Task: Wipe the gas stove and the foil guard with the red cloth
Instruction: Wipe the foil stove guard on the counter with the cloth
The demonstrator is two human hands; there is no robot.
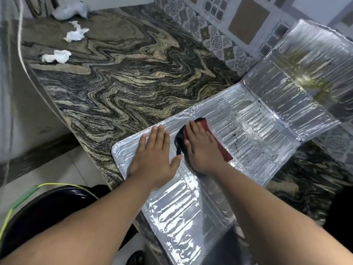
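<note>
The foil guard (248,131) lies mostly flat on the table (124,83), its far panel tilted up. The left hand (154,155) presses it, fingers spread flat. The right hand (202,150) presses the red cloth (219,144), seemingly dark-edged, onto the foil.

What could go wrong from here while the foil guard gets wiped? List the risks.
1. The foil guard hangs over the countertop edge near the person; pressing there may bend or tip it.
2. The right hand presses the red cloth on thin embossed foil, which might crease or tear.
3. Only the left hand lies flat on the sheet; if lifted, it may slide.
</note>
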